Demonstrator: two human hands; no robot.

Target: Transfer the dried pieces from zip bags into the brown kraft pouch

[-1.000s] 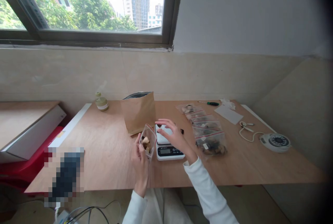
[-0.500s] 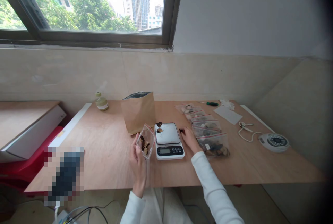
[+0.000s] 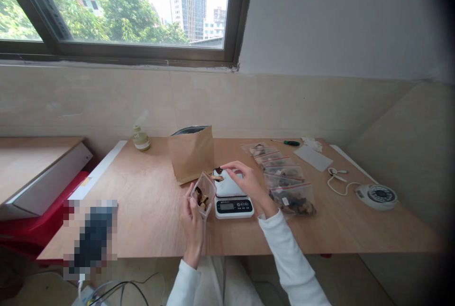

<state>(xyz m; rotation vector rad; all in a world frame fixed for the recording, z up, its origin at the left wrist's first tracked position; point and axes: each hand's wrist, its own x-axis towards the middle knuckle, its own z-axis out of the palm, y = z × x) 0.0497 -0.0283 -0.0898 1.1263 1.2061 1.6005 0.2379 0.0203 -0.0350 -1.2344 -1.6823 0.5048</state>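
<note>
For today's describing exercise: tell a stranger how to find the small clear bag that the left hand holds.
Start at the brown paper bag standing mid-table. Just in front of it sits a white digital scale; the small clear bag is at the scale's left edge, raised in the left hand. Unlike the flat sealed bags to the right, it is held open.

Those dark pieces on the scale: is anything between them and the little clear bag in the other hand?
Nothing visible. The dark pieces lie on the scale under the right hand; the left hand holds the clear bag open-mouthed just beside the scale.
</note>
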